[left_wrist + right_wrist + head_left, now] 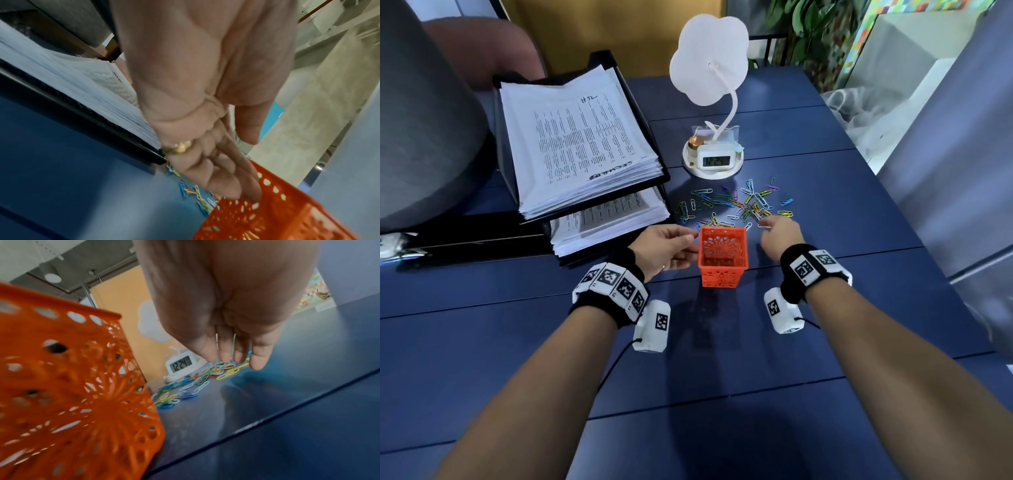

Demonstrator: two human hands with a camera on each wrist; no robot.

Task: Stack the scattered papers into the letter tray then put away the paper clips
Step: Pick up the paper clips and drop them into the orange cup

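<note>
Coloured paper clips [736,204] lie scattered on the blue table [722,359], just beyond an orange perforated basket [722,257]. My left hand [695,244] touches the basket's left wall; in the left wrist view its fingers [226,178] lie fairly straight against the basket [277,211] while the thumb stays off it. My right hand [765,224] reaches past the basket's right side, with straight fingers [257,360] just over the clips [191,386] and nothing held. Printed papers [575,140] are stacked in the black letter tray [666,178], with more on its lower tier [606,222].
A white desk lamp with a flower-shaped shade stands on a base with a digital clock [714,159] right behind the clips. A large grey rounded object [421,120] sits left of the tray. A clear plastic bag [859,113] lies off the table's right edge.
</note>
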